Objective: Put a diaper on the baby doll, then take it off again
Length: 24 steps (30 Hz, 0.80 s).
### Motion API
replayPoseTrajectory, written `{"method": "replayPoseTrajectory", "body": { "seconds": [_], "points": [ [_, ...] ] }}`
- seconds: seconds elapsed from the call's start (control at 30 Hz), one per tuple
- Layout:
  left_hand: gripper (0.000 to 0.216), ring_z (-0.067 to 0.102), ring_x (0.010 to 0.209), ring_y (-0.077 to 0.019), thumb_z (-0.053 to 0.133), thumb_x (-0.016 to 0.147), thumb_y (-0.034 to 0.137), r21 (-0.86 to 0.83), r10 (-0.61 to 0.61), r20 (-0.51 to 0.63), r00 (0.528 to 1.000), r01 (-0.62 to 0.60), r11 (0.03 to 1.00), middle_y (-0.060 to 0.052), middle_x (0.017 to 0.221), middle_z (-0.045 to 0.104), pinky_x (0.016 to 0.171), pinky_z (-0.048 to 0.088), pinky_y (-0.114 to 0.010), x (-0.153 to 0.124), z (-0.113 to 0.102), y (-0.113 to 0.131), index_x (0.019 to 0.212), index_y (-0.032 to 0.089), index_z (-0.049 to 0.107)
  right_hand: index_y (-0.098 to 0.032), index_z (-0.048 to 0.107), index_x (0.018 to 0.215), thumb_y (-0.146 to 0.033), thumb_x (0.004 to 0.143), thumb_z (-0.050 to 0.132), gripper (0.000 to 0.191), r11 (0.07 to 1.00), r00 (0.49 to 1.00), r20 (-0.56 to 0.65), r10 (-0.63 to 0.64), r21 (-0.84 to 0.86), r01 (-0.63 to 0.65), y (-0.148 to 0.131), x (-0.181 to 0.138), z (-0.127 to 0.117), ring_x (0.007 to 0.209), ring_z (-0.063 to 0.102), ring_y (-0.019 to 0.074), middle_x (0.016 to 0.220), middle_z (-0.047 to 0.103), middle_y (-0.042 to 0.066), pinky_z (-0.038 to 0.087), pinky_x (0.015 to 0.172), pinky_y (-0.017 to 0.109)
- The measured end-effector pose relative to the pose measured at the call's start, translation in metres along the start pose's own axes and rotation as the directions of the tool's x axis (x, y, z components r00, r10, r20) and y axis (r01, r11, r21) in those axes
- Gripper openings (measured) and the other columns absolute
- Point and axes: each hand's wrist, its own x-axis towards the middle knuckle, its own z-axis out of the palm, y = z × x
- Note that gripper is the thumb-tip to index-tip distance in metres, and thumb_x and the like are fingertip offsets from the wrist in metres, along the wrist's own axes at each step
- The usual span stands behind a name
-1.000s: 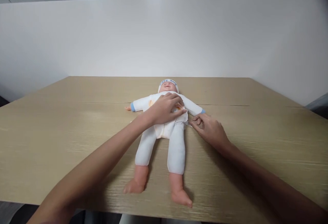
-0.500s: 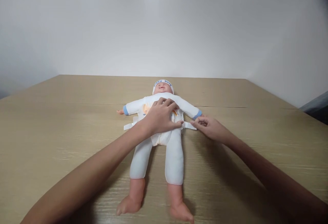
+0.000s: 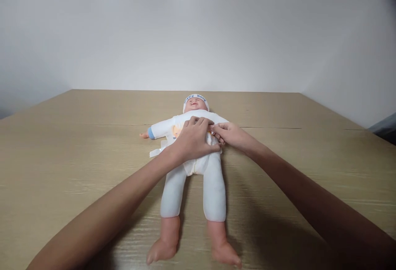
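On the doll (image 3: 213, 181) rests the left hand (image 3: 195, 139) — right hand (image 3: 230, 135) beside.

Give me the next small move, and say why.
I'd probably press the right hand down by the diaper's front: its fingers are bunched there, though anything they hold is hidden, and the left hand lies spread over the doll's middle. The loose tab opposite can wait.
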Motion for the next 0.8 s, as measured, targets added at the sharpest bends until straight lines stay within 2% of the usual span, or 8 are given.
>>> {"method": "replayPoseTrajectory", "body": {
  "seconds": [0.1, 0.2, 0.3, 0.37, 0.47, 0.6, 0.7, 0.8],
  "points": [
    [0.056, 0.052, 0.133, -0.0413, 0.079, 0.085, 0.048, -0.019, -0.005, -0.002, 1.000, 0.005, 1.000, -0.012, 0.137, 0.070, 0.111, 0.047, -0.057, 0.000, -0.001, 0.001, 0.129, 0.020, 0.059, -0.022, 0.061, 0.077, -0.072, 0.092, 0.068, 0.052, 0.995, 0.994, -0.077, -0.076, 0.051, 0.080, 0.006, -0.010, 0.009, 0.069, 0.061, 0.0158, 0.078, 0.067, 0.001, 0.050, 0.066, 0.030],
    [0.064, 0.051, 0.137, -0.0411, 0.080, 0.085, 0.046, -0.036, -0.010, 0.000, 1.000, 0.010, 0.999, -0.012, 0.147, 0.067, 0.113, 0.046, -0.058, -0.001, -0.003, 0.003, 0.137, 0.020, 0.054, -0.022, 0.070, 0.102, -0.068, 0.099, 0.063, 0.046, 0.975, 0.965, -0.195, -0.174, 0.103, 0.197, 0.011, -0.030, 0.016, 0.088, 0.070, 0.0210, 0.100, 0.075, 0.006, 0.058, 0.078, 0.034],
    [0.067, 0.049, 0.140, -0.0405, 0.080, 0.086, 0.048, -0.049, -0.014, 0.009, 1.000, 0.014, 0.999, -0.012, 0.151, 0.066, 0.117, 0.044, -0.058, -0.002, -0.003, 0.002, 0.140, 0.019, 0.053, -0.024, 0.073, 0.119, -0.056, 0.106, 0.060, 0.036, 0.927, 0.889, -0.264, -0.374, -0.082, 0.366, 0.018, -0.053, 0.022, 0.114, 0.071, 0.0262, 0.123, 0.075, 0.010, 0.059, 0.099, 0.042],
    [0.067, 0.049, 0.141, -0.0411, 0.079, 0.087, 0.049, -0.051, -0.007, 0.007, 1.000, 0.007, 0.999, -0.012, 0.152, 0.065, 0.118, 0.043, -0.058, -0.002, -0.002, 0.001, 0.141, 0.019, 0.053, -0.027, 0.072, 0.131, -0.048, 0.111, 0.054, 0.034, 0.855, 0.825, -0.233, -0.515, -0.216, 0.472, 0.025, -0.064, 0.025, 0.134, 0.063, 0.0279, 0.139, 0.070, 0.010, 0.050, 0.118, 0.049],
    [0.065, 0.049, 0.141, -0.0416, 0.078, 0.087, 0.043, -0.055, 0.001, -0.006, 1.000, -0.001, 0.999, -0.012, 0.152, 0.066, 0.118, 0.043, -0.059, -0.002, 0.000, -0.001, 0.142, 0.019, 0.054, -0.028, 0.058, 0.156, -0.043, 0.115, 0.046, 0.045, 0.784, 0.789, -0.121, -0.603, -0.275, 0.557, 0.036, -0.070, 0.028, 0.155, 0.048, 0.0276, 0.161, 0.059, 0.010, 0.035, 0.133, 0.053],
    [0.071, 0.052, 0.141, -0.0421, 0.079, 0.084, 0.037, -0.097, 0.037, -0.010, 0.999, -0.038, 0.995, -0.013, 0.149, 0.068, 0.118, 0.043, -0.061, -0.001, -0.003, -0.004, 0.146, 0.020, 0.051, -0.029, 0.041, 0.170, -0.044, 0.117, 0.039, 0.055, 0.742, 0.770, -0.021, -0.638, -0.285, 0.607, 0.047, -0.065, 0.029, 0.164, 0.037, 0.0268, 0.174, 0.045, 0.008, 0.028, 0.137, 0.056],
    [0.082, 0.053, 0.147, -0.0387, 0.080, 0.087, 0.046, -0.288, 0.109, -0.029, 0.994, -0.113, 0.951, -0.016, 0.158, 0.060, 0.120, 0.046, -0.055, -0.006, -0.013, -0.011, 0.156, 0.020, 0.043, -0.030, 0.041, 0.171, -0.044, 0.118, 0.035, 0.055, 0.739, 0.763, -0.013, -0.646, -0.260, 0.621, 0.049, -0.062, 0.028, 0.165, 0.036, 0.0266, 0.176, 0.044, 0.006, 0.029, 0.136, 0.056],
    [0.058, 0.054, 0.150, -0.0314, 0.066, 0.103, 0.049, -0.425, 0.047, -0.164, 0.985, -0.113, 0.898, -0.012, 0.162, 0.056, 0.120, 0.048, -0.045, -0.023, -0.027, -0.027, 0.152, 0.023, 0.049, -0.031, 0.040, 0.171, -0.043, 0.118, 0.035, 0.055, 0.734, 0.758, -0.014, -0.652, -0.262, 0.627, 0.050, -0.064, 0.027, 0.166, 0.034, 0.0264, 0.177, 0.042, 0.005, 0.028, 0.137, 0.056]
  ]
}}
